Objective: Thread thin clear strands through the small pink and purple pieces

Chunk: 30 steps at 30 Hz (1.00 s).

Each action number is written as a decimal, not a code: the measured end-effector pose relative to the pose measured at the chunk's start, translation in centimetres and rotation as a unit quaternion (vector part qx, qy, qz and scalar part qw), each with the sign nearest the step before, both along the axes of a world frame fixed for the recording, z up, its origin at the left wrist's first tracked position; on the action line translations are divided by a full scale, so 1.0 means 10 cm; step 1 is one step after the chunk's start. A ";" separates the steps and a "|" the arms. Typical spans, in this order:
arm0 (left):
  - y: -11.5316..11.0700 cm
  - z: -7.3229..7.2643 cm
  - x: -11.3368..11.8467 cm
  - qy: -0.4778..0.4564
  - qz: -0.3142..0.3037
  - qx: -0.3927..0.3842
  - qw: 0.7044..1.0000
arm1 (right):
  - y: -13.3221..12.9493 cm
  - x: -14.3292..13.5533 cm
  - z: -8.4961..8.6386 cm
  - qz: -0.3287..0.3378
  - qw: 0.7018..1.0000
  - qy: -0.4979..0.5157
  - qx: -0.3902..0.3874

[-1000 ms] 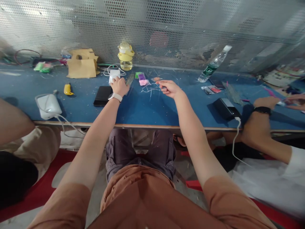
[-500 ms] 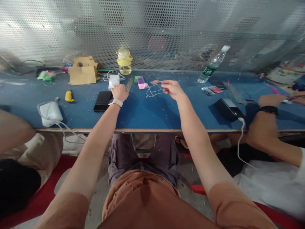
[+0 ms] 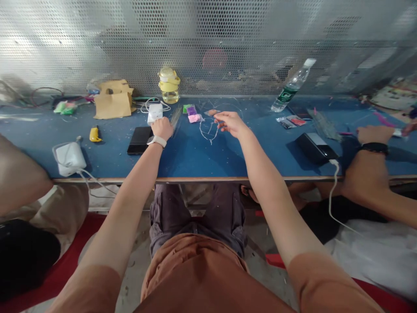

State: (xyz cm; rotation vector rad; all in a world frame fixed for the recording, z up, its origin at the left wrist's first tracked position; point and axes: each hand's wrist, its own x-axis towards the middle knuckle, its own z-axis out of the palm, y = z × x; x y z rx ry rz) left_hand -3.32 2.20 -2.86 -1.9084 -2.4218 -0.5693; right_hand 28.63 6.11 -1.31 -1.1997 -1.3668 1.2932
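Observation:
My right hand [image 3: 230,122] is over the blue table, its thumb and fingertips pinching a thin, whitish twisted wire shape [image 3: 210,140]. The wire hangs in an open loop to the left of the fingers. My left hand [image 3: 162,128] rests on the table with its fingers curled down, and whatever may be under them is hidden. A bundle of thin straight wires [image 3: 176,118] lies just to its right. Behind it is a white charger [image 3: 155,113]; a black box-like case [image 3: 139,140] sits to its left. Small purple, green and pink packets [image 3: 192,110] lie between my hands.
A yellow-lidded bottle [image 3: 169,87] and a brown paper bag [image 3: 112,104] stand at the back. A water bottle [image 3: 289,89] leans at the right, near a black power bank [image 3: 314,148]. A yellow cutter [image 3: 95,134] and a white power bank [image 3: 69,158] lie left. Co-workers' arms reach in from both sides.
My right hand has shifted slightly left. The wire shape has swung round, and its loop now hangs lower toward me. My left hand stays in nearly the same place.

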 end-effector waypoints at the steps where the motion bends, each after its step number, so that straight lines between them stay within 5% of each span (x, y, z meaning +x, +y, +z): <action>1: -0.01 0.01 0.01 0.005 0.002 0.000 1.000 | 0.00 0.00 -0.01 0.003 1.000 -0.003 0.002; 8: -0.05 0.02 0.03 0.018 -0.001 -0.033 0.999 | 0.04 -0.03 -0.06 -0.009 1.000 -0.005 0.029; 14: 0.05 -0.01 0.02 -0.046 -0.042 0.035 0.997 | 0.08 -0.03 -0.10 -0.037 0.996 -0.035 0.077; 19: 0.12 -0.07 0.06 -0.066 -0.059 0.064 0.994 | 0.23 0.06 -0.21 -0.158 0.956 -0.124 0.213; 30: 0.05 -0.05 0.20 -0.167 -0.150 0.121 0.967 | 0.20 0.05 -0.16 -0.208 0.915 -0.168 0.302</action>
